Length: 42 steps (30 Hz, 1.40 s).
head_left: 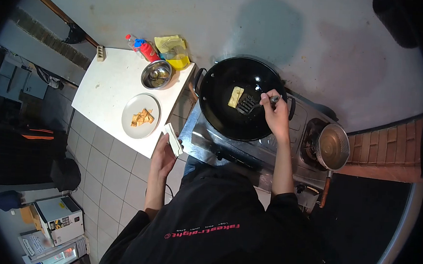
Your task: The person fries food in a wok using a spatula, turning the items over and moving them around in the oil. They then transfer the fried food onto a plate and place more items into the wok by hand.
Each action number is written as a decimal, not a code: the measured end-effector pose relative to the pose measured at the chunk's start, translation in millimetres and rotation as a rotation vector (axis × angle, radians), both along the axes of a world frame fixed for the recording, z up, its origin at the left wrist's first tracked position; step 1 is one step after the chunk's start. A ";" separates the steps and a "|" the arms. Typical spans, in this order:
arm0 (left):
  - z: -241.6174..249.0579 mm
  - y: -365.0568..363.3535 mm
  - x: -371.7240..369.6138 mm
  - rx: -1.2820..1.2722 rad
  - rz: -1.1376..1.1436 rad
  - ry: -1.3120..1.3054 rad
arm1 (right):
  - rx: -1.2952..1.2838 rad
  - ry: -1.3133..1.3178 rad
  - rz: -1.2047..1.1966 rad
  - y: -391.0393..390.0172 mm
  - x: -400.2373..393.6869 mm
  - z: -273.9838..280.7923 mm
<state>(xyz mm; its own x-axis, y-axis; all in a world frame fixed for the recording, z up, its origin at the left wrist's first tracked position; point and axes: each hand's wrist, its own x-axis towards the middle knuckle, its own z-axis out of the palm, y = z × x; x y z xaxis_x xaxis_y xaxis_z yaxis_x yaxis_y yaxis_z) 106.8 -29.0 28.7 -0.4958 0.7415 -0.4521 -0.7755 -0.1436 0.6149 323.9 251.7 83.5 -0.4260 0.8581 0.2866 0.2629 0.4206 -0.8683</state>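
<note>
My right hand (276,115) is closed round the handle of a slotted spatula (246,105). The spatula's blade is inside a large black wok (222,118), against a rectangular, pale yellow folded piece of food (235,97). Lower left of the wok, my left hand (162,157) grips a slim white rectangular object (173,140) whose kind I cannot make out. Near that hand, on the white table, a plate (151,128) carries several browned folded pieces of food (142,118). A steel bowl (156,74) stands behind the plate.
The wok rests on a metal gas stove (211,137). Right of it, a saucepan (333,146) sits on another burner, its wooden handle pointing toward me. At the back of the white table (107,87) are a red bottle (149,52), a clear bottle and a yellow packet (177,57).
</note>
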 end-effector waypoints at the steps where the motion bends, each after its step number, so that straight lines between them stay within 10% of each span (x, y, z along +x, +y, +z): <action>1: 0.4 -0.9 0.1 0.001 0.006 -0.001 | 0.024 0.013 0.006 -1.0 -1.4 2.2; 42: -1.4 -6.0 -4.3 0.004 0.043 -0.011 | 0.047 0.035 -0.002 -7.1 -14.3 6.6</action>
<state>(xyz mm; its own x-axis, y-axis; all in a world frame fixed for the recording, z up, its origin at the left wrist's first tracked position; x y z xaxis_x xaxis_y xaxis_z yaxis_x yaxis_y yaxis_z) 102.5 -35.0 27.4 -0.5224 0.7212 -0.4549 -0.7751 -0.1793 0.6059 309.6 244.6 90.1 -0.4132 0.8444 0.3408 0.2340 0.4602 -0.8564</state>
